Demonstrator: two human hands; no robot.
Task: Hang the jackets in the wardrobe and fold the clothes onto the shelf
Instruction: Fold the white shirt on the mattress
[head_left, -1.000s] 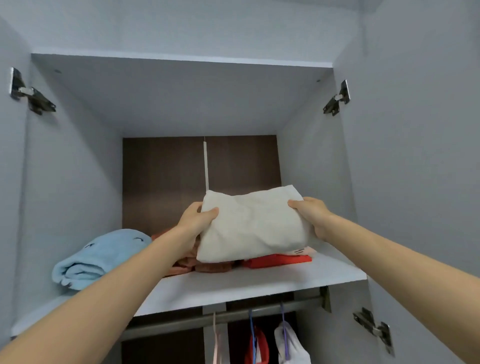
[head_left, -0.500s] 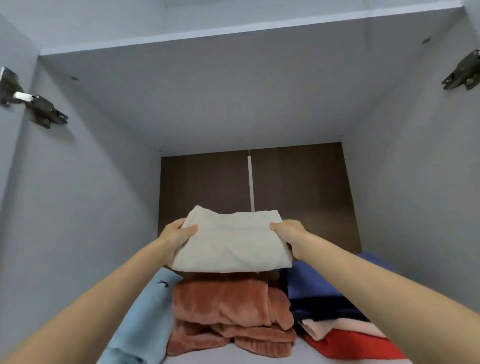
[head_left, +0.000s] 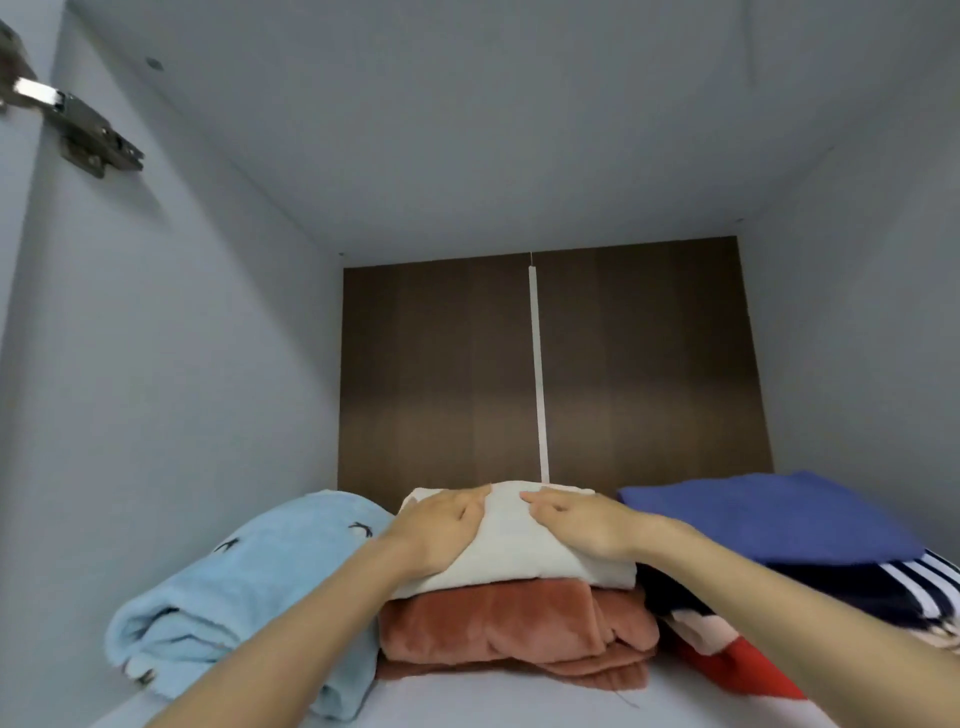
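Note:
A folded cream garment (head_left: 511, 545) lies on top of a folded rust-coloured fleece pile (head_left: 509, 629) in the middle of the wardrobe shelf (head_left: 498, 699). My left hand (head_left: 441, 525) rests flat on the garment's left part, fingers straight. On its right part my right hand (head_left: 576, 522) presses flat, fingers stretched toward the middle. Neither hand curls round the cloth.
A light blue fleece roll (head_left: 244, 597) lies left of the pile. To the right sits a stack with a blue garment (head_left: 769, 514) on top, a striped dark one and a red one (head_left: 727, 660) beneath. A door hinge (head_left: 78, 130) sticks out at the upper left wall.
Both hands carried the cream garment up and forward, set it down on the rust pile and let go of its edges. They now lie flat on top.

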